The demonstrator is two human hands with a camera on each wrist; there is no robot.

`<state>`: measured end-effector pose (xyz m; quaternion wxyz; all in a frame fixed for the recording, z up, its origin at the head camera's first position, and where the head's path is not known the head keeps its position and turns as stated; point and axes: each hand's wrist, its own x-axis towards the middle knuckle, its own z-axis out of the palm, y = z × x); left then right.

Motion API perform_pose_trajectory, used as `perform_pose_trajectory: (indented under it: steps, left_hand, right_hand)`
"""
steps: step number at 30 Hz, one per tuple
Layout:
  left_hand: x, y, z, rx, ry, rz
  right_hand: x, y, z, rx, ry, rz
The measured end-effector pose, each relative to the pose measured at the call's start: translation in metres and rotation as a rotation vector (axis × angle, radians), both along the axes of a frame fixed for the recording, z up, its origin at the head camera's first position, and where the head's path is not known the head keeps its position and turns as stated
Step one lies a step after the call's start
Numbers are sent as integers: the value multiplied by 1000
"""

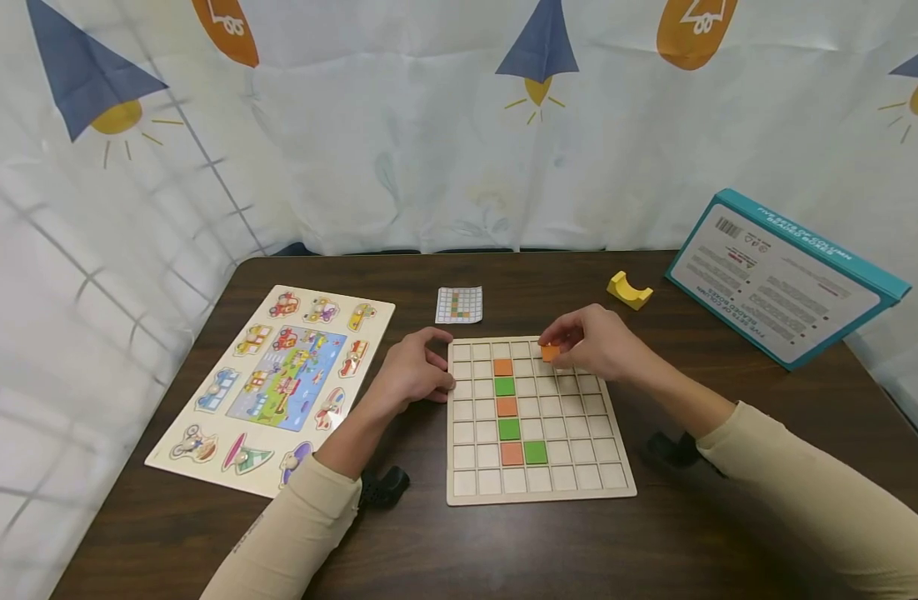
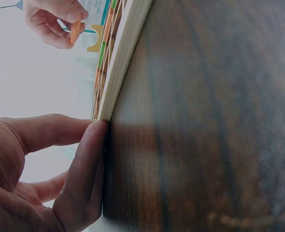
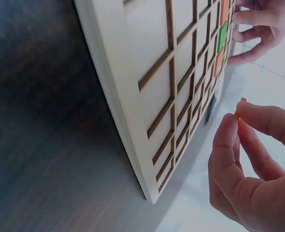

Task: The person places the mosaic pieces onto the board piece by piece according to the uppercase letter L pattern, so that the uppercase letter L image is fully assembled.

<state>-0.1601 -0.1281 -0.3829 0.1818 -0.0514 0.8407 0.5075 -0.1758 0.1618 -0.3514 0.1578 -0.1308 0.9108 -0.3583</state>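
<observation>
Between thumb and fingertips, my right hand (image 1: 598, 340) pinches an orange square tile (image 1: 551, 352) over the far right part of a pale wooden grid board (image 1: 543, 497). The right wrist view shows that tile (image 3: 241, 107) edge-on, raised above the board's surface. My left hand (image 1: 412, 371) touches the board's left edge with spread fingers; in the left wrist view, its fingertips (image 2: 98, 126) meet the wooden rim. Orange and green tiles alternate down one column of the board, with a green tile (image 1: 536, 452) beside the nearest orange tile (image 1: 511, 454).
Behind the board lies a small printed pattern card (image 1: 459, 305). A knobbed vehicle picture puzzle (image 1: 286, 379) lies at the left. Toward the back right are a yellow curved block (image 1: 629, 291) and a teal-edged box (image 1: 781, 279). A patterned white curtain (image 1: 399, 133) hangs behind the table.
</observation>
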Motion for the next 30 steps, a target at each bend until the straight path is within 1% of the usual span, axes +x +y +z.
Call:
perform_pose_trajectory:
  steps: [7, 13, 23, 30]
  left_hand:
    - [0, -1, 0, -5, -3, -1]
    - [0, -1, 1, -11, -5, 1]
    - [0, 0, 2, -17, -9, 1]
    - [1, 0, 2, -21, -9, -1]
  right_hand:
    - [13, 2, 0, -3, 12, 29]
    - [25, 2, 0, -10, -1, 46]
    - [45, 1, -1, 10, -10, 62]
    - [58, 1, -2, -4, 14, 114]
